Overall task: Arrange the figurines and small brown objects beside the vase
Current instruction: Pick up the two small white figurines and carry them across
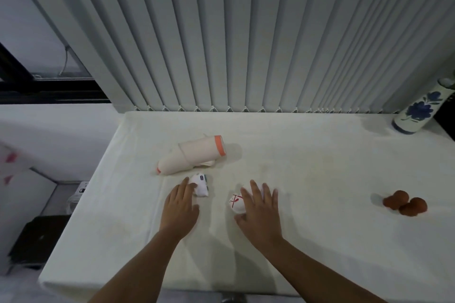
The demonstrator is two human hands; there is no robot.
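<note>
A white figurine with dark markings (pixel 202 183) lies on the white tablecloth, and the fingertips of my left hand (pixel 179 206) touch its left side. A second white figurine with red markings (pixel 235 202) lies to its right, partly covered by my right hand (pixel 259 211), whose fingers are spread over it and whose thumb sits just below it. Neither figurine is lifted. Three small brown round objects (pixel 406 203) sit clustered at the right. A white vase with blue flowers (pixel 418 110) stands at the far right corner.
A cream cylinder with orange bands (pixel 194 155) lies on its side behind the figurines. The table (pixel 307 167) is covered in white cloth, with vertical blinds (pixel 246 32) behind it. To the left, the floor drops away with a dark box (pixel 39 236).
</note>
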